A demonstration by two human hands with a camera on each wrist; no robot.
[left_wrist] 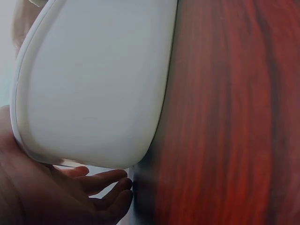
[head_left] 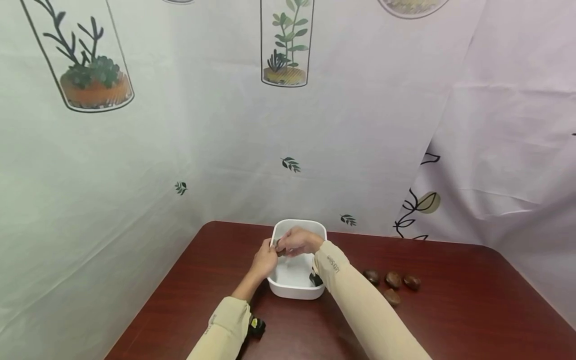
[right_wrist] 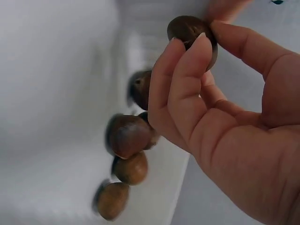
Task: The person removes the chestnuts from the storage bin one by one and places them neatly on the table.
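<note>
A white rectangular container (head_left: 294, 292) stands on the table, and my left hand (head_left: 264, 260) grips its left wall. Seen from the left wrist, the fingers (left_wrist: 110, 190) curl round the outside of that wall (left_wrist: 93, 84). Over the container, my right hand (head_left: 300, 242) pinches a brown chestnut (right_wrist: 187, 29) between thumb and fingertips, close to the left hand. Below it in the right wrist view, several chestnuts (right_wrist: 127, 137) lie against the white inside of the container, slightly blurred and partly covered by the fingers.
Several more glossy brown chestnuts (head_left: 393, 280) lie on the dark red wooden table (head_left: 450, 310), right of the container. A patterned fabric backdrop (head_left: 225, 125) hangs behind and beside the table. Black wrist gear (head_left: 257, 327) sits below the left sleeve.
</note>
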